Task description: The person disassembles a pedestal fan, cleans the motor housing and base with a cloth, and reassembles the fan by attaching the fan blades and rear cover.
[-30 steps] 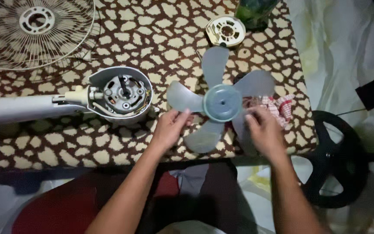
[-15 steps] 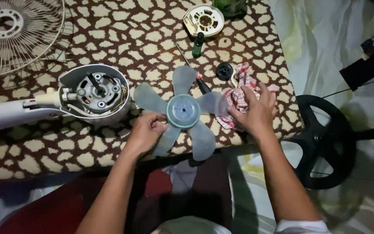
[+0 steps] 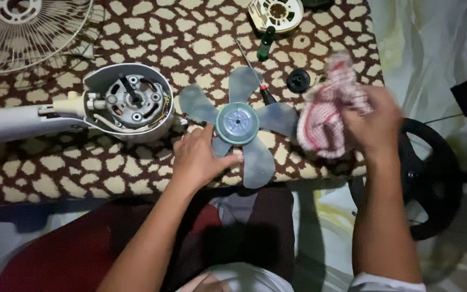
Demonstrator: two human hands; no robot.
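Note:
A grey-blue fan blade (image 3: 237, 123) with several vanes lies flat on the brown spotted cloth (image 3: 136, 32). My left hand (image 3: 200, 157) rests on its lower left vane, fingers against the hub. My right hand (image 3: 371, 121) grips a crumpled red-and-white rag (image 3: 325, 116), lifted just right of the blade. The opened fan motor housing (image 3: 128, 103) on its white neck lies to the left of the blade.
A wire fan guard (image 3: 28, 30) lies at the top left. A screwdriver (image 3: 256, 81), a green-handled tool (image 3: 266, 43), a black round nut (image 3: 298, 80) and a cream plastic cover (image 3: 277, 13) lie behind the blade. A black round fan base (image 3: 433, 178) sits on the floor at right.
My right hand has lifted the rag off the blade and moved it to the right. My left hand stays on the blade. The view has shifted.

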